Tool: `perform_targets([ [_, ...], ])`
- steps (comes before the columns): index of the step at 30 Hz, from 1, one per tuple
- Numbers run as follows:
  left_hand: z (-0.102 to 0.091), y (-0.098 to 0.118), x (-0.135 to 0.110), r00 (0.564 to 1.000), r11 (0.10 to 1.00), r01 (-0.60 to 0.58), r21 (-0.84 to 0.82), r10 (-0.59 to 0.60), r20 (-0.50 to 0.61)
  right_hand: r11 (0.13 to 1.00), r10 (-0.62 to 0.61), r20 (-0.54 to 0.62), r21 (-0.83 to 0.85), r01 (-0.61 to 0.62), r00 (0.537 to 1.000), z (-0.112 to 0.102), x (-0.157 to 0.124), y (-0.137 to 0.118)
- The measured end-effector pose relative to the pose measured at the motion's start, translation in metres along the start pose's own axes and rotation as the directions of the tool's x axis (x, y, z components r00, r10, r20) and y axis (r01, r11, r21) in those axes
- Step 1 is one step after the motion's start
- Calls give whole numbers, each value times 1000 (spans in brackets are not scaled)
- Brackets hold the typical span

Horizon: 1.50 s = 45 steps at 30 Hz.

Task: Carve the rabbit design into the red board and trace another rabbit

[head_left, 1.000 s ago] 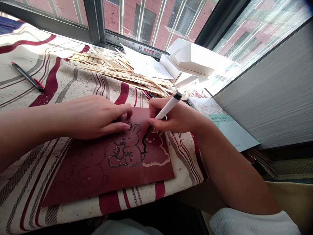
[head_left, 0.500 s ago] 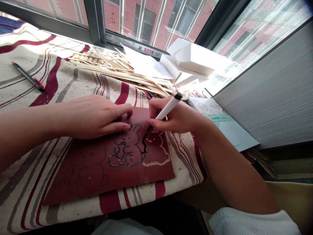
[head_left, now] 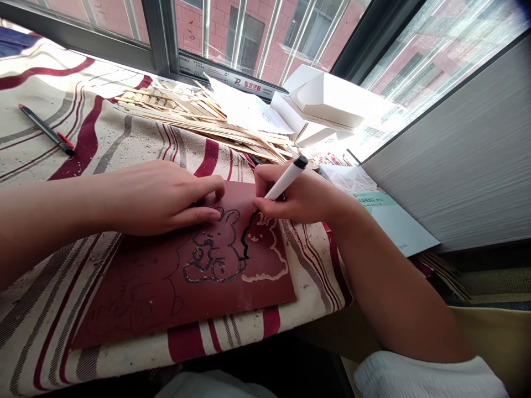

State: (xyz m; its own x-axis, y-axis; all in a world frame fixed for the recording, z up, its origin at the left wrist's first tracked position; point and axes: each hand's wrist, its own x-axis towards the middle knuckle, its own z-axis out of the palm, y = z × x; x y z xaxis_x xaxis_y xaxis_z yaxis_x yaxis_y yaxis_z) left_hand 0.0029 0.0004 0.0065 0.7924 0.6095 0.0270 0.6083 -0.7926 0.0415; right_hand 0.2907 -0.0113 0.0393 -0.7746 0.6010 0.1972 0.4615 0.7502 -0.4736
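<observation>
A white marker (head_left: pixel 285 181) with a black end is gripped in my right hand (head_left: pixel 311 193), its tip low over a dark red board (head_left: pixel 194 307). My right fingers partly hide the tip. Under it, a carved figure has a thick black line along its left side and pale grooves elsewhere. Left of that figure is a rabbit drawing with black-inked outlines, and farther left a larger thin-lined drawing. My left hand (head_left: pixel 174 193) rests across the board's upper edge, thumb and index finger apart, holding nothing.
The board lies on a striped tablecloth (head_left: pixel 145 146) sprinkled with crumbs. A pen (head_left: pixel 45 130) lies at the left. Thin wooden sticks (head_left: pixel 178 119), a paper sheet (head_left: pixel 244 105) and a white box (head_left: pixel 327 102) line the window. At right is a book (head_left: pixel 394 221) beside a grey panel.
My right hand and the marker have shifted very slightly to the right. The black line reaches a little higher along the right figure. My left hand stays in place.
</observation>
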Motion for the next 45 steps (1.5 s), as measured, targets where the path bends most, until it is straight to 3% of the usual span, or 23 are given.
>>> perform_targets([
  [17,2,-3,-1,998,998,-40,-39,38,-51,1000,-11,-8,18,11,1000,-1,0,3],
  [38,0,-1,-1,999,999,-31,-25,30,-42,1000,-13,-9,18,13,1000,-1,0,2],
  [45,-3,2,0,1000,1000,5,-26,-5,14,999,-34,-18,11,35,999,0,-1,2],
])
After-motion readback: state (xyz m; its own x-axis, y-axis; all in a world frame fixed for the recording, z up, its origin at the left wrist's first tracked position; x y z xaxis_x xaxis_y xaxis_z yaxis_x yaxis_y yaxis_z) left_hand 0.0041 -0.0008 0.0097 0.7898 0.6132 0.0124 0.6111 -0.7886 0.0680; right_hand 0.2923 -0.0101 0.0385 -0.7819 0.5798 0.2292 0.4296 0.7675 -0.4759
